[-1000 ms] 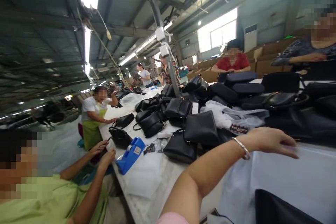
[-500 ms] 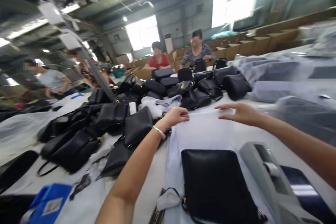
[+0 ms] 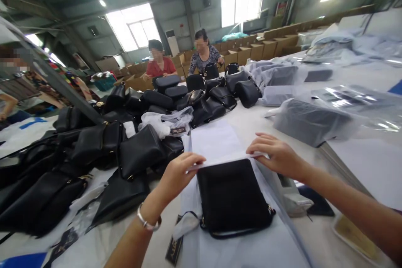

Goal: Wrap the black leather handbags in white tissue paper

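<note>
A flat black bag [image 3: 232,197] lies on white sheets [image 3: 216,140] in front of me, its strap and small gold fittings toward me. My left hand [image 3: 180,173] pinches the folded edge of the white sheet at the bag's upper left corner. At the upper right corner, my right hand [image 3: 274,155] holds the other end of that edge between thumb and fingers. A dark tag with gold letters [image 3: 174,245] and a small translucent pouch [image 3: 186,225] lie left of the bag.
Many black bags [image 3: 141,148] are heaped left and ahead. A grey device [image 3: 292,197] sits right, near bags in translucent wrapping [image 3: 314,121]. Two people [image 3: 205,56] work across the table; cardboard boxes [image 3: 245,54] stand behind.
Both hands have drawn the sheet's edge toward me, down to the bag's top edge. The view has turned to the right, and the grey device now shows beneath my right forearm.
</note>
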Demonstrator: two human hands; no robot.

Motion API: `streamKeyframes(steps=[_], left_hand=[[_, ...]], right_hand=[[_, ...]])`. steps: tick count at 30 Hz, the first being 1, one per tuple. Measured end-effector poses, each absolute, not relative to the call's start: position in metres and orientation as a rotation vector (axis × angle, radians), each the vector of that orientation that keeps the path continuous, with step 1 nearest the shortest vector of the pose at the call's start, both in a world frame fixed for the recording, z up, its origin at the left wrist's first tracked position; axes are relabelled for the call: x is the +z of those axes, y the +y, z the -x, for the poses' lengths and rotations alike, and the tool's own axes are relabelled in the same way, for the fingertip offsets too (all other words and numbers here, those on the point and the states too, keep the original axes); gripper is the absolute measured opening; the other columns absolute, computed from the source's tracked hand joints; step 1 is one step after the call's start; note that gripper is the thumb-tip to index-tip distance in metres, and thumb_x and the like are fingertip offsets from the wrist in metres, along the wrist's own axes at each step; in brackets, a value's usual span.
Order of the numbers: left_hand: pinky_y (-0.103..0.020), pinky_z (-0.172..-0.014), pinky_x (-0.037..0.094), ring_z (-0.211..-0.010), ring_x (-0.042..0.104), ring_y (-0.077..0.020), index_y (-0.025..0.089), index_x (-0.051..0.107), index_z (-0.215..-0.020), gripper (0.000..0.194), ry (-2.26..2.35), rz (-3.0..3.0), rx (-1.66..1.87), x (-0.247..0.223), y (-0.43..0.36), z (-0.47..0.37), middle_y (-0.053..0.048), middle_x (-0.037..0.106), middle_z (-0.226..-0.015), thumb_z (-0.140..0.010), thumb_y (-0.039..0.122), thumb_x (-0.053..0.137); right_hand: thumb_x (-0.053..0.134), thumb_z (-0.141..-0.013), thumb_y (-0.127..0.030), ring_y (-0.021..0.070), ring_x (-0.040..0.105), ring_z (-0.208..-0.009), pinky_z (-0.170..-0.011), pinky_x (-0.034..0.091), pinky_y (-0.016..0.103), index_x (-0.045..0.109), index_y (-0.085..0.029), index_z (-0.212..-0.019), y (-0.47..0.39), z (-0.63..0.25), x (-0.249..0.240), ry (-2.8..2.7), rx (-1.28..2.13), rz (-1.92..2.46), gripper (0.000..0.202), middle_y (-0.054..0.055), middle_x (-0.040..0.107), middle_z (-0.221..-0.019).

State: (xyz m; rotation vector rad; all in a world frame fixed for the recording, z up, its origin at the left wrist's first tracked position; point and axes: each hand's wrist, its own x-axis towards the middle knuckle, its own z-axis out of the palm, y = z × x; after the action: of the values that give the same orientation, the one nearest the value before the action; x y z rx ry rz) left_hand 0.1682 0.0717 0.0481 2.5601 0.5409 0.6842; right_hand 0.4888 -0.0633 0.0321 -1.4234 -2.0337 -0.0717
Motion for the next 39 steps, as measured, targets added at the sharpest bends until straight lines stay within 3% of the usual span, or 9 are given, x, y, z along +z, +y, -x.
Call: streamKeyframes(steps=[5,11,16,25,28,32,39], left_hand=[[-0.030,-0.081,0.056,-0.091,0.068,-0.0188,0.029,0.066,-0.113,0.033,0.482,-2.704,0.715,0.006,0.010,-0.145,-0.004,0.072,-0.100,-0.093,0.010,0.048],[-0.034,-0.081,0.058,-0.092,0.067,-0.0209,0.025,0.065,-0.113,0.033,0.462,-2.862,0.705,-0.034,-0.011,-0.142,-0.006,0.071,-0.102,-0.093,0.007,0.046],[-0.034,-0.082,0.060,-0.093,0.068,-0.0209,0.024,0.063,-0.115,0.037,0.459,-2.896,0.733,-0.051,-0.011,-0.144,-0.006,0.070,-0.102,-0.089,0.003,0.046],[-0.037,-0.084,0.059,-0.093,0.066,-0.0216,0.020,0.063,-0.115,0.037,0.526,-2.905,0.650,-0.044,-0.018,-0.144,-0.007,0.070,-0.102,-0.086,0.004,0.047],[-0.043,-0.096,0.054,-0.106,0.064,-0.0253,0.020,0.063,-0.117,0.029,0.577,-2.891,0.609,-0.030,-0.028,-0.162,-0.010,0.068,-0.117,-0.090,0.018,0.054],[-0.051,-0.114,0.038,-0.139,0.043,-0.0300,0.014,0.048,-0.140,0.049,0.524,-2.975,0.510,-0.034,-0.045,-0.192,-0.013,0.048,-0.150,-0.095,0.033,0.053],[-0.051,-0.119,0.030,-0.146,0.032,-0.0283,0.016,0.039,-0.148,0.053,0.562,-3.032,0.350,-0.064,-0.068,-0.188,-0.008,0.037,-0.157,-0.098,0.028,0.050]], right_hand=[[0.054,-0.091,-0.014,0.0157,0.066,-0.087,-0.110,0.041,0.044,0.072,-0.032,-0.104,-0.129,-0.464,-0.011,-2.023,-0.099,1.428,0.028,-0.001,0.072,-0.091],[0.050,-0.091,-0.011,0.0180,0.067,-0.090,-0.104,0.049,0.045,0.071,-0.033,-0.112,-0.157,-0.449,-0.054,-2.027,-0.222,1.481,0.036,0.002,0.072,-0.095],[0.048,-0.088,-0.006,0.0209,0.068,-0.090,-0.100,0.053,0.045,0.071,-0.026,-0.114,-0.154,-0.444,-0.059,-1.994,-0.343,1.581,0.039,0.005,0.072,-0.096],[0.047,-0.096,-0.010,0.0171,0.065,-0.087,-0.095,0.054,0.042,0.071,-0.021,-0.113,-0.158,-0.444,-0.061,-2.100,-0.458,1.453,0.031,0.006,0.070,-0.092],[0.047,-0.096,-0.010,0.0173,0.065,-0.090,-0.095,0.054,0.040,0.070,-0.021,-0.115,-0.160,-0.444,-0.062,-2.101,-0.434,1.440,0.032,0.006,0.070,-0.094],[0.047,-0.096,-0.010,0.0187,0.064,-0.091,-0.091,0.055,0.039,0.070,-0.020,-0.116,-0.159,-0.445,-0.063,-2.122,-0.427,1.439,0.032,0.007,0.071,-0.096],[0.045,-0.097,-0.011,0.0198,0.064,-0.104,-0.099,0.050,0.040,0.069,-0.024,-0.120,-0.207,-0.442,-0.060,-2.051,-0.106,1.543,0.036,0.007,0.071,-0.109]])
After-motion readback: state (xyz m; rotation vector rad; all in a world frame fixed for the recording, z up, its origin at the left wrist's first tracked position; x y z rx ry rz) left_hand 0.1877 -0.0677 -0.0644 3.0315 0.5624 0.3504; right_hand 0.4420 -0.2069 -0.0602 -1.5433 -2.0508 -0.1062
